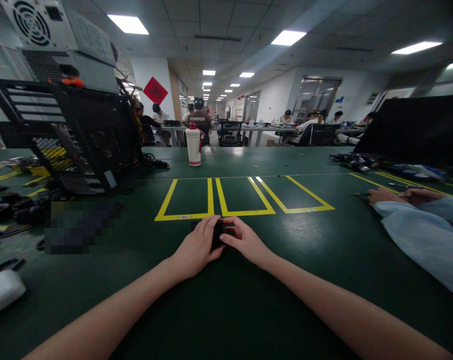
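— Nearest, in the head view?
— Bare forearms (113, 317), slanting inward to the left hand (196, 250) and right hand (251, 242).
— Holding what, and where?
— A black object (216, 239), between both hands, over the green table (234, 310), just short of the yellow tape (248, 213). Clasped by left fingers, curled over the top; right thumb and fingertips at its right side, cannot tell how firmly.
— Long axis?
— Hidden. Nearer the left hand, beneath its fingers.
— Its look?
— Dark, blocky, mostly covered.

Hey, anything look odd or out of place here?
Left of the left hand, a blocky, pixelated patch obscures part of the table. No spill shows; fingers partly hide the held black object.
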Demonstrator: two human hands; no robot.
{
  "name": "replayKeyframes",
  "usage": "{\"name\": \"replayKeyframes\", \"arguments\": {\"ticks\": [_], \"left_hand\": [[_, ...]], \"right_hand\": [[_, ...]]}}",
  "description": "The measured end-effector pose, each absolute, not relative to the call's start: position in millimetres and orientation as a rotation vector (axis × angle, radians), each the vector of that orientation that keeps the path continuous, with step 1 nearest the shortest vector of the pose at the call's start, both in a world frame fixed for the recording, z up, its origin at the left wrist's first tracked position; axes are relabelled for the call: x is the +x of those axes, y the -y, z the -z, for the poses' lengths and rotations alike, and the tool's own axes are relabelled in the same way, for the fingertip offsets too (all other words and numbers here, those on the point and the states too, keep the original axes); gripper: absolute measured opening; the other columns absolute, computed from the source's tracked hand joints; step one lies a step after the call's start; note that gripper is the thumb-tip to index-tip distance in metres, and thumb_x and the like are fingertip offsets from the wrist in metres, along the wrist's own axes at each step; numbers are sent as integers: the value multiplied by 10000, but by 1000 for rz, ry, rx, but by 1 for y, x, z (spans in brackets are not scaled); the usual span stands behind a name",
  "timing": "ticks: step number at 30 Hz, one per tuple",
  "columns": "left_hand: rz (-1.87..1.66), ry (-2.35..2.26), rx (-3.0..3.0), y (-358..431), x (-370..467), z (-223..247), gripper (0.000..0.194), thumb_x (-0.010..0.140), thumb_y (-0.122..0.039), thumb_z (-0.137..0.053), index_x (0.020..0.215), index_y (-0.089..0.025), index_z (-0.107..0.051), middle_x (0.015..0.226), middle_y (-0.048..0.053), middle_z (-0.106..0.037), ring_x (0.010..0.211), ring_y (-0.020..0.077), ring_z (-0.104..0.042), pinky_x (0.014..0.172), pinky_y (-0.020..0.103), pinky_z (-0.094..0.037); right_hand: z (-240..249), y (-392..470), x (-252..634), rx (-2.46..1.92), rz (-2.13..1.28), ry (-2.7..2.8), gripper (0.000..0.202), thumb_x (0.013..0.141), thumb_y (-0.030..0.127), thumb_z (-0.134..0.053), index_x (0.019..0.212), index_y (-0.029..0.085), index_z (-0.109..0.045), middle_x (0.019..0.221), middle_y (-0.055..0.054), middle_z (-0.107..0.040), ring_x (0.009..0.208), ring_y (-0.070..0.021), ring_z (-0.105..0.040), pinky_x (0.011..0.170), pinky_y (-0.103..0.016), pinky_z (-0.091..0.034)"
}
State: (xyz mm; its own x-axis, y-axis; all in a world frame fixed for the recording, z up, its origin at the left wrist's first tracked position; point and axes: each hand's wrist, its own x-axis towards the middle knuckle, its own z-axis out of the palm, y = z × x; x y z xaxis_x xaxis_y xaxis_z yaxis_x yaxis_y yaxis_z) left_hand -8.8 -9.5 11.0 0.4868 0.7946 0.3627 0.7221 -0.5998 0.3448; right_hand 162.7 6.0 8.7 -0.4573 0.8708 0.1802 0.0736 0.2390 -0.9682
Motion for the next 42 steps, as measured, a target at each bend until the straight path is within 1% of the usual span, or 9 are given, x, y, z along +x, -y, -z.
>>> {"name": "replayKeyframes", "arguments": {"ticks": [4,8,12,19,22,26,32,38,42], "left_hand": [[-734,-1327,2581,10,-9,-11,626,757,-280,-536,1254,-234,-159,1271,98,-337,1131,251,-410,891,441,-399],[-738,-1333,2600,9,-9,-11,631,757,-284,-546,1257,-205,-170,1271,105,-334,1139,237,-398,914,404,-388],[-724,-1342,2588,10,-9,-12,613,766,-295,-534,1255,-209,-174,1274,106,-333,1140,242,-401,902,409,-398],[-706,-1336,2564,11,-10,-15,610,771,-298,-530,1259,-228,-171,1282,94,-323,1134,237,-408,904,414,-399],[-703,-1341,2566,11,-10,-14,618,767,-284,-533,1262,-215,-169,1282,100,-323,1135,239,-404,904,407,-399],[-714,-1341,2580,11,-9,-13,634,754,-273,-543,1261,-214,-167,1279,99,-328,1141,247,-395,916,424,-383],[-737,-1340,2594,9,-10,-11,633,756,-296,-546,1259,-213,-171,1271,97,-337,1137,240,-400,907,408,-395],[-734,-1336,2588,9,-10,-10,616,764,-310,-536,1254,-218,-175,1270,103,-342,1131,246,-412,898,423,-398],[-741,-1332,2590,8,-11,-9,622,761,-302,-537,1257,-225,-170,1276,99,-334,1131,244,-410,895,426,-399]], "right_hand": [[-7,-6,163,-851,-1318,1732,312,711,223,-591,995,233,-463,1081,-22,-493,1047,-184,-480,890,-385,-419],[-7,-5,163,-817,-1362,1685,268,728,252,-577,967,232,-458,1040,-21,-506,1006,-178,-510,869,-380,-433],[-9,-5,163,-823,-1356,1680,246,732,229,-571,954,230,-465,1030,-15,-507,1008,-173,-508,867,-369,-440],[-13,-3,164,-856,-1300,1745,289,762,234,-526,1045,237,-464,1091,-29,-488,1053,-181,-472,925,-393,-386],[-12,-3,164,-859,-1293,1755,262,754,231,-535,1010,236,-481,1068,-25,-491,1035,-185,-480,901,-390,-406],[-9,-4,163,-819,-1312,1736,302,718,195,-578,994,239,-463,1035,-15,-492,1007,-178,-499,874,-370,-430],[-8,-4,162,-804,-1323,1716,228,753,236,-543,967,235,-465,1006,-16,-505,981,-177,-517,822,-357,-464],[-12,-3,162,-875,-1266,1764,293,767,221,-520,1049,244,-449,1111,-25,-470,1061,-183,-469,908,-382,-411],[-12,-2,163,-859,-1297,1766,296,765,220,-525,1050,233,-448,1101,-31,-476,1070,-186,-467,919,-392,-402]]}}
